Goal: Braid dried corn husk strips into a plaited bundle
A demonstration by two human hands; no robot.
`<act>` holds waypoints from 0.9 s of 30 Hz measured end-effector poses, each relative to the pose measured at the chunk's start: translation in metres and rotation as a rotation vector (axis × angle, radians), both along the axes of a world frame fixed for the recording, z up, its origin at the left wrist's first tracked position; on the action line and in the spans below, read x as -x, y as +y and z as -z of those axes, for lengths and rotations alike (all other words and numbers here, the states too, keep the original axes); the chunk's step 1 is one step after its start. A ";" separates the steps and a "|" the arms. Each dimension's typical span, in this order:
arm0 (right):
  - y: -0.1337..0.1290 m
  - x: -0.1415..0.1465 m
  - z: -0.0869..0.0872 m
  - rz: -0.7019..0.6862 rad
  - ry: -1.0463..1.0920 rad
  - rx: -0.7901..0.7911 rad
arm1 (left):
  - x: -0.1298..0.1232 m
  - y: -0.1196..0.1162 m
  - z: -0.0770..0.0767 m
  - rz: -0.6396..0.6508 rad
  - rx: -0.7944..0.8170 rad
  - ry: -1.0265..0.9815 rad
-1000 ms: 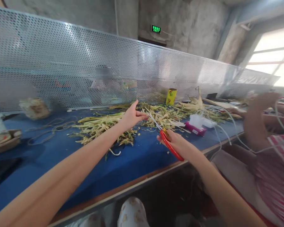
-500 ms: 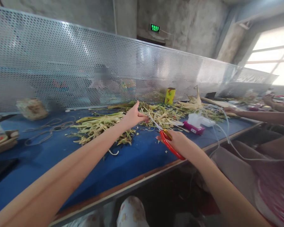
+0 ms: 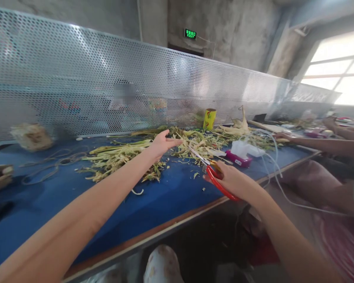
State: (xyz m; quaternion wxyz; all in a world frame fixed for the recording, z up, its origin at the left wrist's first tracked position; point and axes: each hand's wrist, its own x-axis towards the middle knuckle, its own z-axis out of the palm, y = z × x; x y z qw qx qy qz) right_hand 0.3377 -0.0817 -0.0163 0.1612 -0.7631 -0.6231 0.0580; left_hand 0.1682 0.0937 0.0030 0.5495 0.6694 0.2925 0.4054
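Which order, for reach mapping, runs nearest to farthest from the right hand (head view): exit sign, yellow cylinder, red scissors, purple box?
1. Red scissors: held
2. Purple box: ahead on table
3. Yellow cylinder: by screen
4. Exit sign: far wall

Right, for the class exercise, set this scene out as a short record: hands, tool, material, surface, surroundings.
Left hand: near the plant scraps; whether it grips anything is unclear
Right hand: holding the tool
Tool: red-handled scissors, tips toward the left hand
Material: plant scraps, plus a stalk pile
Surface: blue tabletop
Surroundings: purple box; yellow cylinder; perforated screen; green exit sign
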 end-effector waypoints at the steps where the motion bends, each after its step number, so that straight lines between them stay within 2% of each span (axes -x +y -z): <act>1: -0.001 0.001 -0.001 -0.011 -0.003 0.013 | 0.002 -0.001 -0.002 0.022 -0.007 -0.005; 8: 0.003 0.003 -0.001 -0.031 -0.017 0.011 | 0.005 -0.011 -0.010 0.176 -0.052 0.023; 19: 0.007 0.002 -0.006 -0.082 0.017 -0.014 | 0.001 -0.014 -0.010 0.227 -0.084 0.045; 27: 0.009 -0.009 -0.006 -0.075 0.058 -0.031 | -0.011 -0.012 -0.010 0.241 -0.108 0.049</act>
